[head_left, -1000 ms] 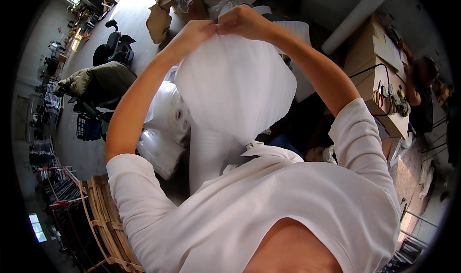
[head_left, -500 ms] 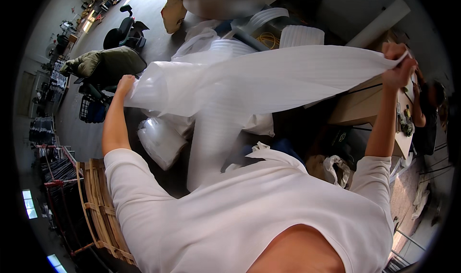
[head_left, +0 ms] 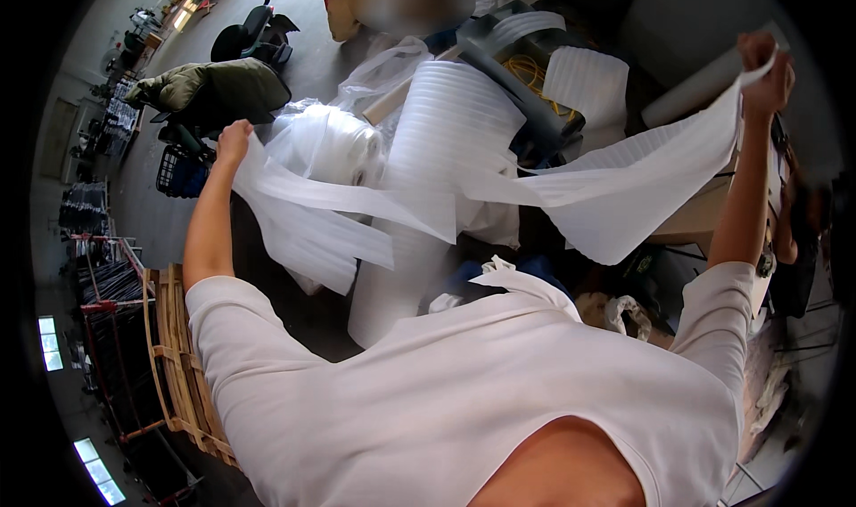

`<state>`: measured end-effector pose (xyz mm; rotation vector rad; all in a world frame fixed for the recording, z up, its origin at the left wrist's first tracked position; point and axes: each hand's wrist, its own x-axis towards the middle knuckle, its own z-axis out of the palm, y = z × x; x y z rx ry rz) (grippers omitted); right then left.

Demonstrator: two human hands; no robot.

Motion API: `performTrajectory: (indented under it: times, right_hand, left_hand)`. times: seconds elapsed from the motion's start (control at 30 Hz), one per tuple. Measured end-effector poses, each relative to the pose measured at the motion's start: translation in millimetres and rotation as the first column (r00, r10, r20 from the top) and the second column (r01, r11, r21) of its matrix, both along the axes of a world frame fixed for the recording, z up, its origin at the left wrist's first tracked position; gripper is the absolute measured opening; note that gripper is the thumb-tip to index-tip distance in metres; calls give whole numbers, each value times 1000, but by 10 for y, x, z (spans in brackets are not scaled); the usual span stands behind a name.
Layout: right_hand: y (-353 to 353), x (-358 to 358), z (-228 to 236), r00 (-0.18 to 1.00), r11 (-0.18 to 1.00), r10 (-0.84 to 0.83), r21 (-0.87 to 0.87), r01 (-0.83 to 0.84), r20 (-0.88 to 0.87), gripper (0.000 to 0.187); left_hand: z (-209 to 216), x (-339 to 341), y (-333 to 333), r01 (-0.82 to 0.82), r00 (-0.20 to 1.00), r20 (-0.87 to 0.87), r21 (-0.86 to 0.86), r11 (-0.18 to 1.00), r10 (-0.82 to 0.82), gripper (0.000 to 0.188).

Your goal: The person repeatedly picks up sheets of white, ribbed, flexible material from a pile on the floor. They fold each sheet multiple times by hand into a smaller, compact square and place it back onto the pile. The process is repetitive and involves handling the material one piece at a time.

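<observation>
My left hand [head_left: 234, 139] is closed on one end of a thin white foam sheet [head_left: 312, 208], whose strips hang down and inward. At the far right, my raised right hand [head_left: 765, 77] grips a wide stretch of white foam sheet [head_left: 642, 173] that sags toward the middle. The two stretches look torn apart, though I cannot tell whether they still join near the centre. Between them stands a tall roll of ribbed white foam [head_left: 455, 119], with a plastic-wrapped white roll [head_left: 334, 146] beside it on the left.
A green jacket [head_left: 214, 88] drapes over a scooter at the left. Wooden slats [head_left: 178, 355] stand near my left elbow. Behind the foam lie a dark bin with yellow cord [head_left: 530, 74] and another foam roll [head_left: 584, 88]. Someone stands beside a table at the far right.
The foam sheet, earlier stretched in one span between my hands, now hangs in separate-looking strips. My right hand has moved up and slightly right; the rolls behind have come into view.
</observation>
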<state>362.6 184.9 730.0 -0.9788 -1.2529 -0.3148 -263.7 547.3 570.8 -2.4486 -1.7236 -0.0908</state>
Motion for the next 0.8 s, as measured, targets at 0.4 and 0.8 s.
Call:
performTrajectory:
  times: [0.4,0.8]
  right_hand:
    - [1528,-2099,-497,587,963,204,-54,-263,784,12]
    - [1354,-2107,-570,629,987,-60,140,-79,775,61]
  left_hand:
    - [907,2830,-1147,830,550,649,-359,426,-526,24]
    - [1003,2889,-1387,956,282,692,-146,253,-664,26]
